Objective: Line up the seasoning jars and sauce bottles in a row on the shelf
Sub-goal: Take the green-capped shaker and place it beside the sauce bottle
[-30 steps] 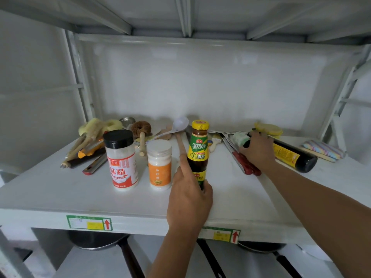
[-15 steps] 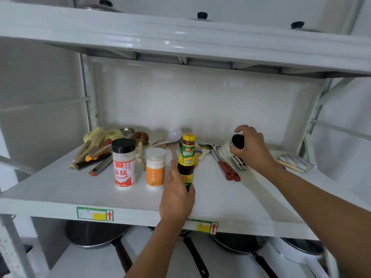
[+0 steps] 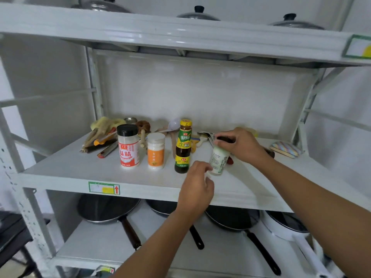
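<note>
Middle shelf (image 3: 60,173), white metal, green-framed sticker with yellow patch and red up-arrow (image 3: 104,188) on near edge. Row along the near part, left to right: black-cap jar (image 3: 128,146), white powder inside, red-white label reading 味精; white-cap jar (image 3: 155,150), orange label, writing too small to read, white contents; dark sauce bottle (image 3: 183,146), yellow cap, green-yellow label, brand text not legible. All three upright, long axis vertical, just beside each other, not touching. Fourth: white bottle (image 3: 218,159), pale label with dark vertical characters, unreadable, standing at right end of row, tilted slightly, top leaning right. Right hand (image 3: 241,145) grips its dark top from above, fingers clamped on cap. Left hand (image 3: 197,187) near the bottle's base, fingers (image 3: 203,167) curled loosely, apart, touching or almost touching lower left side, cannot tell which. Utensil clutter (image 3: 104,137) at far left of shelf, striped sponge (image 3: 286,149) far right. Pans (image 3: 108,209) on shelf below, pot lids (image 3: 197,15) on shelf above
</note>
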The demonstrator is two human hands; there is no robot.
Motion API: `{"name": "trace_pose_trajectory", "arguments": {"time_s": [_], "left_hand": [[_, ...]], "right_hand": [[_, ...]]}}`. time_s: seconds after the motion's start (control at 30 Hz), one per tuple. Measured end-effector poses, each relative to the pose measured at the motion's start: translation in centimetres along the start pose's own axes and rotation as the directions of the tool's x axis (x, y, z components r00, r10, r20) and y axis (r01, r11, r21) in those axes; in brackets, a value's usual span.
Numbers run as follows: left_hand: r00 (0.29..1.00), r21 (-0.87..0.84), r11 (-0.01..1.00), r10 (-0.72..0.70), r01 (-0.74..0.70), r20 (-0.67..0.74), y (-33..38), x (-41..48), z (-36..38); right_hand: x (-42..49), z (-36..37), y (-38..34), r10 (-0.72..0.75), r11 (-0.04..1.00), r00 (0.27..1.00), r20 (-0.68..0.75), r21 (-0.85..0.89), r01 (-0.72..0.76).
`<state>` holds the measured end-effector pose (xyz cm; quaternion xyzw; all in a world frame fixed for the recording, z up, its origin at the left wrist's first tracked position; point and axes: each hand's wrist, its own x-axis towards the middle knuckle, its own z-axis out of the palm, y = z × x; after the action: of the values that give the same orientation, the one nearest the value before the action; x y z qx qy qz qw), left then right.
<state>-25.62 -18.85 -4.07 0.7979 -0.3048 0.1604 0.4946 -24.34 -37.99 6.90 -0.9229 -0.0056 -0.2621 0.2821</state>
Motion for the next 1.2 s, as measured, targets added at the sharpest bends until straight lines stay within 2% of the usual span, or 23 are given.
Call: {"name": "trace_pose_trajectory", "arguments": {"time_s": [0.17,0.33,0.5,0.63,0.73,0.87,1.2], "left_hand": [[0.998,0.061,0.997,0.055,-0.057,0.030,-0.8,2.2,1.6],[0.998,-0.023,0.999,-0.041,0.043,0.052,-2.3,3.8,2.4],[0.995,-0.089,0.991,-0.096,0.098,0.020,-3.0,4.2,3.2],[0.994,-0.111,0.988,-0.109,0.106,-0.024,-3.2,4.4,3.2],[0.993,-0.018,0.994,-0.107,0.106,-0.049,-3.5,4.2,3.6],[0.992,0.061,0.991,-0.115,0.117,-0.044,-3.1,4.1,3.9],[0.987,0.107,0.991,-0.063,0.079,-0.151,-2.7,3.6,3.7]], "right_hand": [[-0.2,1.6,-0.2,-0.042,0.998,0.999,0.014,0.046,0.041],[-0.5,2.9,0.4,-0.046,0.993,0.999,-0.008,0.106,0.047],[-0.9,4.1,0.9,-0.038,0.960,0.999,-0.009,0.278,0.039],[-2.4,5.3,2.3,0.035,0.897,0.990,0.136,0.432,-0.091],[-4.1,6.9,3.7,0.073,0.862,0.966,0.249,0.471,-0.186],[-4.6,7.5,5.1,0.087,0.853,0.984,0.158,0.498,-0.156],[-4.9,7.4,4.9,0.130,0.887,0.986,0.102,0.433,-0.162]]}}
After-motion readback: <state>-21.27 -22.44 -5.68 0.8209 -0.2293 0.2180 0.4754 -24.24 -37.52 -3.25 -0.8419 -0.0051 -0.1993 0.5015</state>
